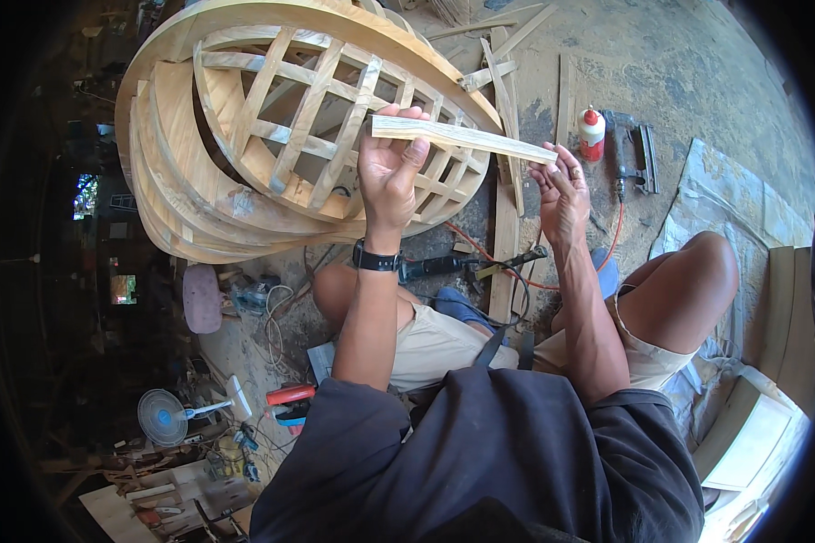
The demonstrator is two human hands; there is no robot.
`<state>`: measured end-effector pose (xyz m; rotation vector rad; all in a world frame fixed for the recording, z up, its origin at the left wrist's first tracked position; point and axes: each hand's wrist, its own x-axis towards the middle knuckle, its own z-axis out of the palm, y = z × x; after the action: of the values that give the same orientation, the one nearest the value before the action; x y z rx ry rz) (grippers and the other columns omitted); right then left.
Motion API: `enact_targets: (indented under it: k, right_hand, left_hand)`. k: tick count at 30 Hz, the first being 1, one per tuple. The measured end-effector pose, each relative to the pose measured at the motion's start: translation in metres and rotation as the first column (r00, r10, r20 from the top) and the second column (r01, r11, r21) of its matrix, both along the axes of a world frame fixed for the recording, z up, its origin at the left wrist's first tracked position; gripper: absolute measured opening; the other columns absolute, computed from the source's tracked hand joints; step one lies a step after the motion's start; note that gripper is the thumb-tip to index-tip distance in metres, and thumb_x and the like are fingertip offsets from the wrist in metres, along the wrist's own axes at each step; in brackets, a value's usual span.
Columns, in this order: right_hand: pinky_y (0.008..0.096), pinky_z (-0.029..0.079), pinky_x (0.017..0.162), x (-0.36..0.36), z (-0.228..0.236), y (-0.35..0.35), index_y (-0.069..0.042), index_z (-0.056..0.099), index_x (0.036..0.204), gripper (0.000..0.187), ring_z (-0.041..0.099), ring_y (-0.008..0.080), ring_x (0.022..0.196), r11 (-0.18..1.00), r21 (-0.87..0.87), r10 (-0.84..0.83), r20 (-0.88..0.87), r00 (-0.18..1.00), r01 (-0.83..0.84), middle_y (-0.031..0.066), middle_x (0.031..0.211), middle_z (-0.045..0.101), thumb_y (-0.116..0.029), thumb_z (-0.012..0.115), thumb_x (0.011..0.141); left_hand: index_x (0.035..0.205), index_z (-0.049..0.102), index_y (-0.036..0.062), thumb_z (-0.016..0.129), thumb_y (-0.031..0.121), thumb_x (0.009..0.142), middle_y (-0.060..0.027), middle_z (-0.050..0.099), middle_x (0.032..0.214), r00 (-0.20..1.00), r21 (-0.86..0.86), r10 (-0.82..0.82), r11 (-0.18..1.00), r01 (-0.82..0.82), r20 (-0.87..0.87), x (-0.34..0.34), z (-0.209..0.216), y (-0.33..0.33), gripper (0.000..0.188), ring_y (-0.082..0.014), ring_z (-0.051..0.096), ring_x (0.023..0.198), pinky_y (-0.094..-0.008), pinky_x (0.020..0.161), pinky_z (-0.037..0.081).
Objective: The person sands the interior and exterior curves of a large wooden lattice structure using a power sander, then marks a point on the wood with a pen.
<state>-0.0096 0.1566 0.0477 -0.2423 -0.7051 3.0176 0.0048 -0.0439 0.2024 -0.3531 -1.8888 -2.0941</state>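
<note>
A pale, slightly tapered wooden strip (471,138) is held up crosswise in front of me. Its wider left end lies in my left hand (391,176), thumb across the near side and fingers behind. Thumb and fingertips of my right hand (563,188) pinch the narrow right end. Just beyond the strip, at the left, stands a large curved wooden frame (177,118) with an oval lattice of crossed slats (310,109). The strip and my left hand cover part of the lattice. Whether the strip touches the frame I cannot tell.
A red-capped glue bottle (591,136) stands right of the boards, beside an air nailer (632,154) with an orange hose (618,237). A green-black power tool (439,266) lies between my legs. Loose boards (504,244) cross the floor. A fan (163,416) stands lower left.
</note>
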Motion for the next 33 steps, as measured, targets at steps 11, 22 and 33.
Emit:
enact_targets:
  k: [11, 22, 33]
  right_hand:
    - [0.0304, 0.055, 0.083, -0.002, 0.003, 0.005, 0.004, 0.043, 0.131, 0.043, 0.066, 0.0210, 0.093, 0.998, -0.039, -0.044, -0.027, 0.999, 0.043, 0.0152, 0.117, 0.062, 0.006, 0.059, 0.091]
    - [0.0297, 0.055, 0.081, -0.004, -0.022, -0.002, 0.003, 0.046, 0.129, 0.042, 0.064, 0.0158, 0.090, 0.998, -0.010, -0.056, 0.073, 0.996, 0.057, 0.0097, 0.105, 0.062, 0.004, 0.063, 0.090]
    - [0.0285, 0.053, 0.066, -0.001, -0.063, -0.010, 0.004, 0.051, 0.119, 0.031, 0.066, 0.0188, 0.075, 0.957, 0.247, 0.066, 0.323, 0.944, -0.152, 0.0117, 0.097, 0.064, 0.000, 0.056, 0.089]
  left_hand:
    - [0.120, 0.056, 0.0074, 0.070, 0.009, 0.092, -0.0063, 0.065, 0.113, 0.971, 0.103, 0.202, 0.971, -0.216, 0.129, 0.005, -0.018, -0.002, 0.032, -0.0162, 0.063, 0.104, -0.0351, 0.093, 0.053]
    - [0.124, 0.053, 0.0065, 0.069, 0.011, 0.093, -0.0067, 0.064, 0.114, 0.960, 0.026, 0.250, 0.967, -0.255, 0.126, 0.008, -0.035, 0.002, 0.035, -0.0158, 0.062, 0.106, -0.0369, 0.095, 0.051]
    - [0.131, 0.049, -0.0047, 0.069, 0.015, 0.094, -0.0084, 0.061, 0.113, 0.959, -0.114, 0.244, 0.967, -0.229, 0.141, 0.014, -0.041, 0.015, 0.046, -0.0136, 0.061, 0.101, -0.0300, 0.087, 0.055]
